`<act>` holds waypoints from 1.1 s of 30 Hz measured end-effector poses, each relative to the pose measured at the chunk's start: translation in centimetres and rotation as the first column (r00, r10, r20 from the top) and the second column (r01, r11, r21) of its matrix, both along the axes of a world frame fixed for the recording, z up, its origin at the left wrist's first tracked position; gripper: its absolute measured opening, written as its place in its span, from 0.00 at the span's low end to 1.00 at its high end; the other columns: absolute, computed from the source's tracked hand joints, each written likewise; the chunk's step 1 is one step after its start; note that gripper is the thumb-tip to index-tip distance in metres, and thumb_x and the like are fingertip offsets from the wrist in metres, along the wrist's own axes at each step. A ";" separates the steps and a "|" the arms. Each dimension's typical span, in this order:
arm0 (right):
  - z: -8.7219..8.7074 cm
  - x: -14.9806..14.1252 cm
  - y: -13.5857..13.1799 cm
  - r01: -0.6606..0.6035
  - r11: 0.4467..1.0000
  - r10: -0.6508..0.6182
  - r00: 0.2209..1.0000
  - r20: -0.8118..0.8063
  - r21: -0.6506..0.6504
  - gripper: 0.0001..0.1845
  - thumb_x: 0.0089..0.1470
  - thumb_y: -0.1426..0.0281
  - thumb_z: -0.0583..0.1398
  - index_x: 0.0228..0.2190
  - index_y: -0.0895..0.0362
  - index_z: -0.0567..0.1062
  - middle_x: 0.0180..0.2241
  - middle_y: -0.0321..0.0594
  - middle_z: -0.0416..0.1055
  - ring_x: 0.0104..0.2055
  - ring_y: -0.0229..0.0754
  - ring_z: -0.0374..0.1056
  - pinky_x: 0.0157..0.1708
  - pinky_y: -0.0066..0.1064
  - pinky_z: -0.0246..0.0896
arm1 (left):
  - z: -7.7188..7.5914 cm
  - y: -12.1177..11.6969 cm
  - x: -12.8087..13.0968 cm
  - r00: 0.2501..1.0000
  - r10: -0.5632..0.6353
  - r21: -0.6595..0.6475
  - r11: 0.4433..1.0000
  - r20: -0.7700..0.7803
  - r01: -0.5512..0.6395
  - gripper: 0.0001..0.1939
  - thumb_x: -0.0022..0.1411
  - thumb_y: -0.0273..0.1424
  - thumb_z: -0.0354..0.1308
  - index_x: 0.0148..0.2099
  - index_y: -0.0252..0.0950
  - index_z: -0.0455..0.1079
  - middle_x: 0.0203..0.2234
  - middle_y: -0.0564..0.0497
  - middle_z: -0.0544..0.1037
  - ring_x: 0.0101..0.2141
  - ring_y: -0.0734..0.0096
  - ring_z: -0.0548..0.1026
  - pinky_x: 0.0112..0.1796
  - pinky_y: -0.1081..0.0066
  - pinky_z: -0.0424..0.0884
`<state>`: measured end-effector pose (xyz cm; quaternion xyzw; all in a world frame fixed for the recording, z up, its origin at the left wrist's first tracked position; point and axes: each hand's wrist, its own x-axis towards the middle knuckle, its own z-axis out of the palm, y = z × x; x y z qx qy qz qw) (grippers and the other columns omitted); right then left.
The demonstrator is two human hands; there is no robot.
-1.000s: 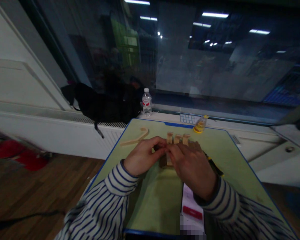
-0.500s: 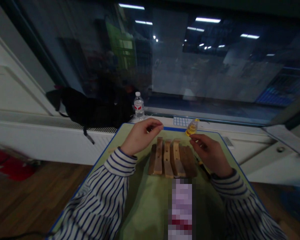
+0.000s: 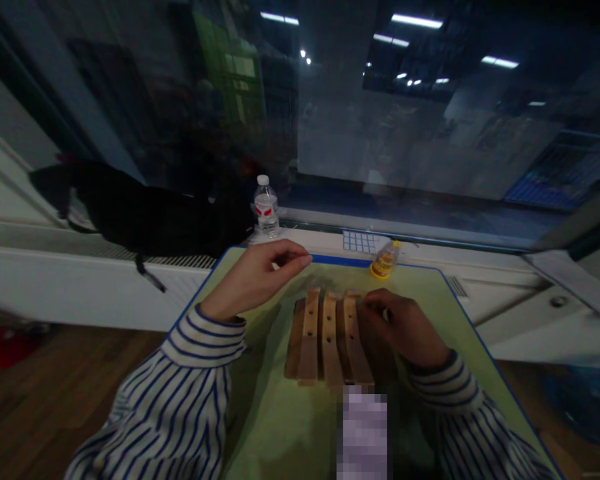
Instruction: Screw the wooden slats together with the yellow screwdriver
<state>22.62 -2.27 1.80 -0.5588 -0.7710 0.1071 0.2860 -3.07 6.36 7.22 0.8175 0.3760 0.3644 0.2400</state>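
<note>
Flanking 3 wooden strips [image 3: 330, 353]: left hand [image 3: 263, 275] half-open, right hand [image 3: 410, 328] loosely open.

Blue-edged green table [image 3: 280, 427], brown wooden board [image 3: 294, 343], yellow-tipped bottle [image 3: 384, 261]

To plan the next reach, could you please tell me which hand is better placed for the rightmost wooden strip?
Probably the right hand: it is close beside the upper end of the rightmost wooden strip, while the left hand is farther off, nearer the leftmost wooden strip.
</note>
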 end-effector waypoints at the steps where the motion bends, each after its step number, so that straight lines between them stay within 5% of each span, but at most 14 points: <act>1: 0.0 -0.1 0.0 -0.006 1.000 0.007 1.000 0.020 -0.013 0.06 0.55 0.72 0.56 0.36 0.55 0.71 0.31 0.37 0.76 0.30 0.39 0.72 0.30 0.29 0.63 | -0.1 0.0 -0.2 0.999 -0.021 -0.014 1.000 -0.037 0.021 0.13 0.62 0.40 0.54 0.39 0.36 0.73 0.31 0.52 0.78 0.32 0.72 0.74 0.33 0.75 0.68; 8: -0.6 -0.3 0.3 -0.027 0.998 0.035 0.992 0.118 -0.065 0.06 0.56 0.72 0.57 0.37 0.55 0.73 0.35 0.39 0.76 0.34 0.43 0.72 0.35 0.33 0.64 | -0.7 0.6 -0.8 0.953 -0.166 -0.042 0.986 -0.254 0.161 0.13 0.64 0.39 0.51 0.43 0.38 0.72 0.34 0.54 0.78 0.33 0.74 0.75 0.34 0.75 0.67; 15: -0.7 -0.2 0.3 -0.021 0.997 0.036 0.982 0.188 -0.081 0.06 0.56 0.73 0.57 0.37 0.55 0.73 0.36 0.39 0.75 0.36 0.42 0.72 0.37 0.32 0.66 | -0.8 0.5 -0.2 0.915 -0.129 -0.010 0.991 -0.383 0.136 0.13 0.65 0.40 0.49 0.45 0.40 0.71 0.34 0.55 0.78 0.34 0.73 0.75 0.35 0.73 0.66; 33: -1.1 -0.4 0.5 -0.035 0.995 0.060 0.958 0.280 -0.094 0.07 0.58 0.71 0.56 0.38 0.53 0.73 0.37 0.39 0.75 0.38 0.41 0.72 0.39 0.32 0.65 | -0.6 0.2 0.0 0.901 -0.140 0.014 0.987 -0.411 0.160 0.14 0.65 0.39 0.48 0.45 0.39 0.71 0.35 0.53 0.78 0.35 0.72 0.75 0.37 0.73 0.65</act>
